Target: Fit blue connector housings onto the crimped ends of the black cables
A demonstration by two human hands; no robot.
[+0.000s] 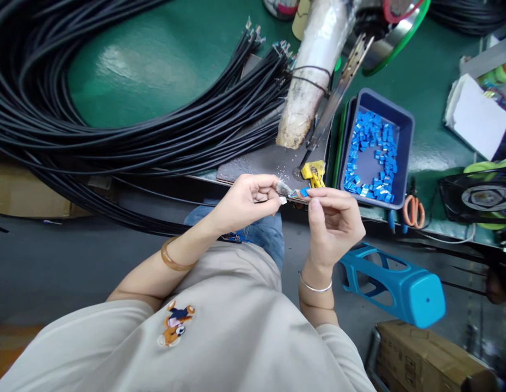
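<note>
My left hand [257, 198] is closed in a pinch on a cable end [283, 188], with grey frayed material and thin coloured wires showing past the fingertips. Between the thumb and fingers of my right hand [334, 220] is a small blue connector [304, 193], held right at the wire tips. Whether the wires touch it or sit inside it is too small to tell. Just above the fingers, a yellow clip [314, 171] rests at the table edge, beneath the tip of a soldering iron [318, 128] that points down from a stand.
Black cables [155, 139] sweep across the green table [142, 65] from the left. A wrapped duct [304, 92] hangs over the work spot. At right are a bin [408, 147] of blue connectors, orange-handled scissors [413, 211] and a fan [481, 196]. A blue stool [424, 296] lies below.
</note>
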